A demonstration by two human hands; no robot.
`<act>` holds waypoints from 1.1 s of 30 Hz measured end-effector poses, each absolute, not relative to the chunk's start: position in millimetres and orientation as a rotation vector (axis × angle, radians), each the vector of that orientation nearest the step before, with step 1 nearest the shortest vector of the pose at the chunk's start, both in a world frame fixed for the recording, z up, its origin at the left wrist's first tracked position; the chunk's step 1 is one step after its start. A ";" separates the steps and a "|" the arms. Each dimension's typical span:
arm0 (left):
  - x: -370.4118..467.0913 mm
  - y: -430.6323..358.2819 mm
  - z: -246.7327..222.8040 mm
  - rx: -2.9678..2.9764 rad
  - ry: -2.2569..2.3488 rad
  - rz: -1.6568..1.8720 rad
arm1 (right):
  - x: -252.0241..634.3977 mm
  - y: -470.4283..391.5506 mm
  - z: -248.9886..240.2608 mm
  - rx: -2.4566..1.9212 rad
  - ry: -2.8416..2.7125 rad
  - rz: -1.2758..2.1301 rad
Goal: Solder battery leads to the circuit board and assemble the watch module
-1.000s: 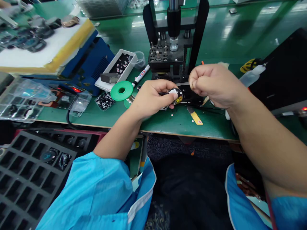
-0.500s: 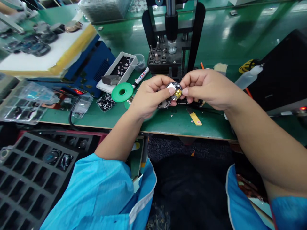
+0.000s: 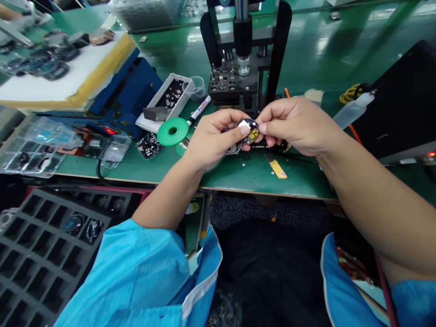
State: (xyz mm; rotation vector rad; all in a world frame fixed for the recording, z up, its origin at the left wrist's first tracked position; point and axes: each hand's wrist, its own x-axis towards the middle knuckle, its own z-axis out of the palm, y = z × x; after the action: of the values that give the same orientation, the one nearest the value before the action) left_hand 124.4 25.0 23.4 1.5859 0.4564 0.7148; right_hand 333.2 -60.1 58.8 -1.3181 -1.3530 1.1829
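Shiny round part, perhaps a watch module, pinched between left hand and right hand.

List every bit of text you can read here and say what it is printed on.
"PAINT": on the white marker pen lying beside the green reel.
Markings on the small round part held by both hands: too small to read.
Nothing else is legible.

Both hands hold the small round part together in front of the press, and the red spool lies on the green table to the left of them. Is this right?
Not quite: the spool is green, not red, as the head view shows. The rest holds: left hand and right hand pinch the small round part before the press on the green table.
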 end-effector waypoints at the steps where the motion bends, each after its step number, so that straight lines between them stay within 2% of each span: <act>1: 124.6 24.5 23.9 1.586 0.467 0.716 | 332.6 -60.3 59.3 -1.327 -1.348 1.182; 22: 126.2 23.1 21.8 1.617 0.548 0.767 | 326.8 -59.5 58.2 -1.284 -1.305 1.179; 33: 127.6 24.9 21.6 1.576 0.566 0.735 | 323.4 -61.0 61.5 -1.390 -1.371 1.026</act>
State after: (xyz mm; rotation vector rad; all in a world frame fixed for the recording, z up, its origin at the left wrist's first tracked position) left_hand 127.6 24.9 21.6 1.5763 0.5658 0.7351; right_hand 323.4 -61.0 61.5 -1.3897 -1.3714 1.0259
